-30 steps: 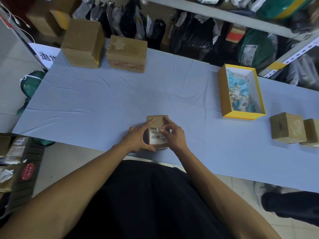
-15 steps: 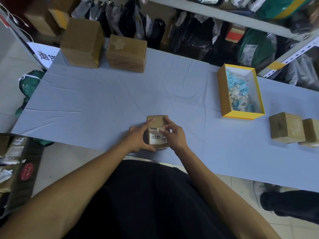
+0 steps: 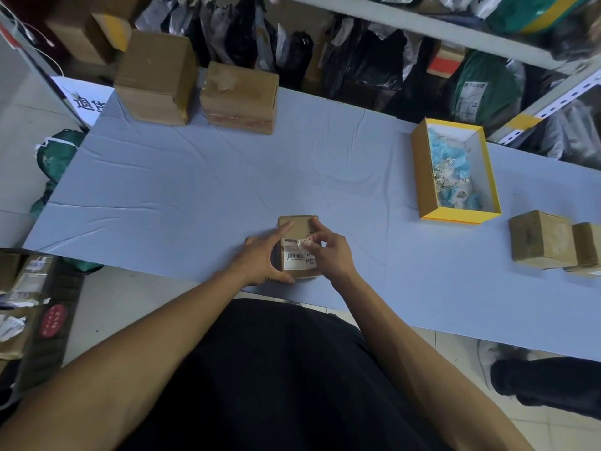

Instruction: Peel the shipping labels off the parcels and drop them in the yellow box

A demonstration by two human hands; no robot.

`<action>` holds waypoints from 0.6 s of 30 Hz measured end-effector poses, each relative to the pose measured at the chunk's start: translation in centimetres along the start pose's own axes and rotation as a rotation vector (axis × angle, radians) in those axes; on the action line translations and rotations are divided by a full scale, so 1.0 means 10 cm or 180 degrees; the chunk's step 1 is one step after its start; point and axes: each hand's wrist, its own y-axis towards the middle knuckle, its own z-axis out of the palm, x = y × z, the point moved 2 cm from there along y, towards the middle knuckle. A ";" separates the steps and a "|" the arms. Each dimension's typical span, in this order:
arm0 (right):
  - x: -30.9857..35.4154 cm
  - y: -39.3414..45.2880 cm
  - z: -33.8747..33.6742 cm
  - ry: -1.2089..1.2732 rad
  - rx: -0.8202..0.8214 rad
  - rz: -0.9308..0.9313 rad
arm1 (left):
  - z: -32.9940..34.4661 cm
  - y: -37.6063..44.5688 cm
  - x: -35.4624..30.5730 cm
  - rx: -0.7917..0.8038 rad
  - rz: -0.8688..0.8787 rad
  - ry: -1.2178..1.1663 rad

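A small brown parcel [image 3: 299, 226] lies near the table's front edge, with a white shipping label [image 3: 294, 258] on its top. My left hand [image 3: 260, 258] grips the parcel's left side, forefinger stretched along the top and thumb under the near edge. My right hand [image 3: 331, 255] pinches the lifted upper right corner of the label, which is curled up off the cardboard. The yellow box [image 3: 419, 177] stands open to the right, with crumpled blue and white scraps inside.
Two larger cardboard boxes [image 3: 156, 79] [image 3: 240, 96] stand at the table's far left. Two small parcels [image 3: 541, 239] [image 3: 587, 245] sit at the right. Shelving with bagged parcels runs behind the table [image 3: 162, 190]. A carton of scraps [image 3: 29, 297] sits at my lower left.
My right hand's fingers have worked the label's upper corner a little further off the parcel. The left hand and the parcel stay where they were.
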 end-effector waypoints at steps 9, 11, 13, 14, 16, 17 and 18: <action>-0.01 0.00 -0.01 0.0216 0.0030 0.0120 | -0.02 -0.02 -0.01 -0.0008 0.0024 -0.0012; -0.02 0.00 -0.01 0.0282 0.0037 0.0138 | -0.02 -0.02 -0.02 -0.0002 0.0027 0.0001; -0.01 0.00 -0.01 0.0335 0.0041 0.0153 | -0.03 -0.02 -0.02 0.0010 0.0024 0.0019; -0.01 0.00 -0.01 0.0363 0.0042 0.0159 | -0.03 -0.02 -0.03 0.0009 0.0031 0.0028; -0.01 0.00 -0.01 0.0439 0.0037 0.0183 | -0.03 -0.02 -0.03 0.0009 0.0044 0.0035; -0.02 -0.01 -0.01 0.0478 0.0031 0.0197 | -0.03 -0.02 -0.02 0.0009 0.0044 0.0038; -0.02 -0.01 -0.01 0.0508 0.0029 0.0207 | -0.03 -0.02 -0.03 0.0006 0.0041 0.0041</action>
